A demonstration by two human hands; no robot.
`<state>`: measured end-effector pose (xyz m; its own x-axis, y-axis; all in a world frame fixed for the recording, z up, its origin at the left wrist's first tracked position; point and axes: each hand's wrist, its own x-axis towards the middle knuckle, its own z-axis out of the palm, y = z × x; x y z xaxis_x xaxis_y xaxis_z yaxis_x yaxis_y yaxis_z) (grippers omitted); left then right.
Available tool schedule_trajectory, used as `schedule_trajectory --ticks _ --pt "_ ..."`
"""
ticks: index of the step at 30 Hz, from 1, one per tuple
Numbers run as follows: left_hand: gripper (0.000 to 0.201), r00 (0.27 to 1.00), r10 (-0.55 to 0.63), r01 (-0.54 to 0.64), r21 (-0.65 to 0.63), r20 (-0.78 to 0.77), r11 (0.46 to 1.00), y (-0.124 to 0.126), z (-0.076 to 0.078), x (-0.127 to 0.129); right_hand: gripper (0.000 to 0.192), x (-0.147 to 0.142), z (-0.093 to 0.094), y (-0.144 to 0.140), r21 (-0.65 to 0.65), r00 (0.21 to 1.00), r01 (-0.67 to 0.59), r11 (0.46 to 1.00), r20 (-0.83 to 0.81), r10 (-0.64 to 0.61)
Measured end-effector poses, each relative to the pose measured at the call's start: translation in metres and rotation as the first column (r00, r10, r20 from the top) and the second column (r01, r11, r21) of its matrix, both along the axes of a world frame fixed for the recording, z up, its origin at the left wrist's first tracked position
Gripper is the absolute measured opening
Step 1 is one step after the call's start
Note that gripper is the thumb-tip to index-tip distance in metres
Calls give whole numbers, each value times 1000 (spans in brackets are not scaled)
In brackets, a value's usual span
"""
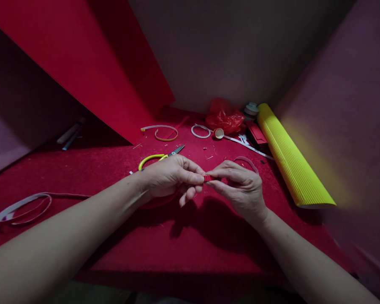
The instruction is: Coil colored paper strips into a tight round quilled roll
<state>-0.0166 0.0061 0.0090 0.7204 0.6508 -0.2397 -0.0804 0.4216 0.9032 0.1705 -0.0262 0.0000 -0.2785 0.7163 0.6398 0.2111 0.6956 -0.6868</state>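
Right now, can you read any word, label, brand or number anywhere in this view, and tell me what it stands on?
None: no readable text shows.
Small red ridged piece pinched between left hand and right hand: no marking.
Yellow corrugated roll: plain.
Yellow-handled scissors: no brand visible.
Red plastic bag: no print visible.
Tape roll: too small to tell.

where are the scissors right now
In the head view the yellow-handled scissors lie on the red surface just behind the left hand, left of centre, with a curled white strip farther back.
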Motion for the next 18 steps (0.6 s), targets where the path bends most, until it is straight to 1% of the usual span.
schedule_trajectory --ticks 3,5,7,9,11,14,16,17,18 --pt "7 1000 4 -4 14 30 1000 0 -1 1 15 0 -1 1 -22 1000 9 1000 -25 -10" --pt "6 999 30 -31 31 28 999 0 -1 0 14 1 -1 2 -10 1000 13 1000 -6 -13" --pt "6 998 62 -61 51 0 997 0 0 0 12 2 1 4 28 998 25 999 50 -26" --pt "8 996 85 -82 75 -41 994 -1 0 0 9 2 2 5 96 986 50 994 156 -65" --pt "10 991 98 -88 98 -96 991 -3 1 2 7 2 2 5 193 949 75 978 289 -130" --pt "10 966 131 -97 159 -222 983 -7 3 6 12 1 -2 5 307 841 85 948 488 -233" --pt "11 935 161 -94 216 -317 972 -8 4 9 16 1 -6 4 326 765 80 942 586 -267" --pt "12 924 170 -93 232 -342 968 -8 4 10 17 1 -7 4 320 749 80 944 606 -269" --pt "12 922 172 -94 232 -346 968 -8 3 10 17 1 -7 4 310 757 84 947 598 -263"
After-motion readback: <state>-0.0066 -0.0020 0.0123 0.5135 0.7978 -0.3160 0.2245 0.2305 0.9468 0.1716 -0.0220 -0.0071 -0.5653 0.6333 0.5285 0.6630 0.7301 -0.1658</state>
